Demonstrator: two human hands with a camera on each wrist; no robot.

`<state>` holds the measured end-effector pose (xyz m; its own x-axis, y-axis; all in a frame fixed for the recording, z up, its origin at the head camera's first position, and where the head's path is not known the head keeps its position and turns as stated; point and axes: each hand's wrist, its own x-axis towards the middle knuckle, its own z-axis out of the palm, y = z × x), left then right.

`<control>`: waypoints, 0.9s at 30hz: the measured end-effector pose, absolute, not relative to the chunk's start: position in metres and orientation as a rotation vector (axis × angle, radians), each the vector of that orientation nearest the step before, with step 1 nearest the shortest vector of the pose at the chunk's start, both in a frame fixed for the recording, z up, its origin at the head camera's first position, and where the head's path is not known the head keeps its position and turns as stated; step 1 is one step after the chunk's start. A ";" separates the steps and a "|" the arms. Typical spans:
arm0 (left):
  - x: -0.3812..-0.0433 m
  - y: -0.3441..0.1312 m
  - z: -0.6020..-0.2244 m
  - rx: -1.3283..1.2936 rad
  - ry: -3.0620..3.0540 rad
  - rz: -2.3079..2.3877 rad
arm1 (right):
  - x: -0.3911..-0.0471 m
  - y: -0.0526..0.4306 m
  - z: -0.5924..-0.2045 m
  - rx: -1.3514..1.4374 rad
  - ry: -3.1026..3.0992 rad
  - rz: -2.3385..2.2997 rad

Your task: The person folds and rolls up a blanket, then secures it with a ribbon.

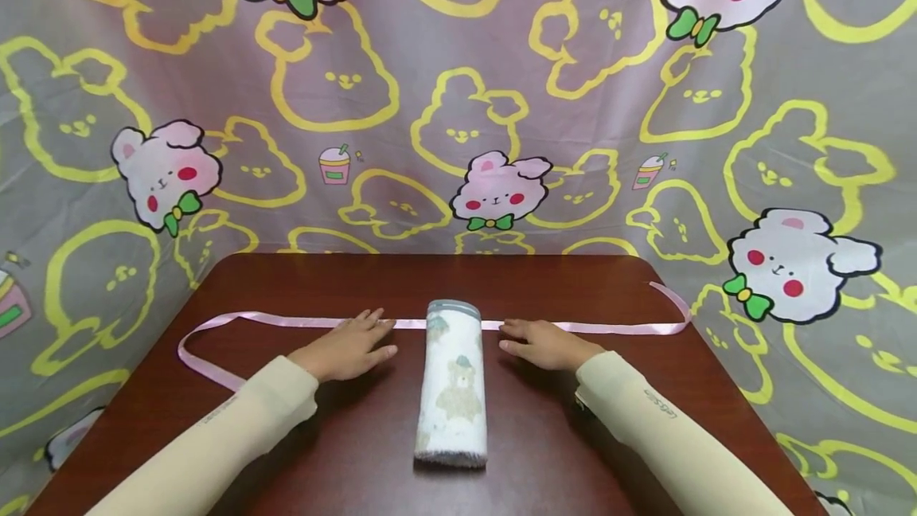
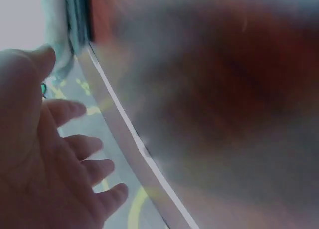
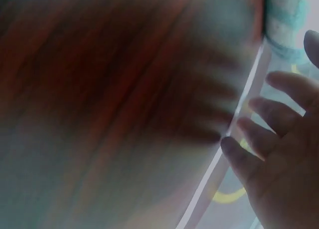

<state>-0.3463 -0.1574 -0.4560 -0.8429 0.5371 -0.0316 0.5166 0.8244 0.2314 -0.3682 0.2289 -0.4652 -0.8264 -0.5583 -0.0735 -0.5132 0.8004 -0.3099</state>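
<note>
A rolled white towel (image 1: 453, 388) with a bear print and a grey-blue end band lies lengthwise in the middle of the table. A long pink ribbon (image 1: 616, 328) crosses beneath its far end and reaches out to both sides. To the left of the roll, my left hand (image 1: 345, 350) is over the ribbon, fingers extended and spread. My right hand (image 1: 548, 345) mirrors it on the other side, fingertips close to the ribbon. Both wrist views show loosely bent fingers with nothing between them; the towel roll (image 2: 59, 32) appears beyond the left thumb.
The dark reddish-brown table (image 1: 344, 444) has a rounded far edge. A grey curtain (image 1: 401, 102) printed with cartoon animals hangs behind it and along both sides. The ribbon's left end loops back toward the left sleeve (image 1: 236, 420); its right end curls up near the table's right edge.
</note>
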 end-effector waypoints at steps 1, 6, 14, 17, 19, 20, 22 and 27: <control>-0.348 -0.158 -0.456 0.833 2.920 0.303 | -0.368 0.229 -0.467 -0.829 2.828 -0.397; -0.352 -0.170 -0.466 0.731 2.916 0.197 | -0.367 0.240 -0.477 -0.775 2.854 -0.310; -0.348 -0.168 -0.477 0.673 2.885 0.210 | -0.355 0.230 -0.479 -0.820 2.846 -0.175; -0.341 -0.169 -0.478 0.647 2.884 0.176 | -0.350 0.218 -0.475 -0.735 2.833 -0.151; -0.338 -0.167 -0.477 0.647 2.888 0.160 | -0.349 0.211 -0.470 -0.698 2.840 -0.167; -0.338 -0.165 -0.477 0.673 2.902 0.158 | -0.350 0.207 -0.468 -0.693 2.855 -0.182; -0.339 -0.159 -0.475 0.751 2.939 0.166 | -0.353 0.202 -0.465 -0.701 2.908 -0.229; -0.349 -0.137 -0.470 0.973 3.018 0.241 | -0.362 0.192 -0.464 -0.848 2.967 -0.462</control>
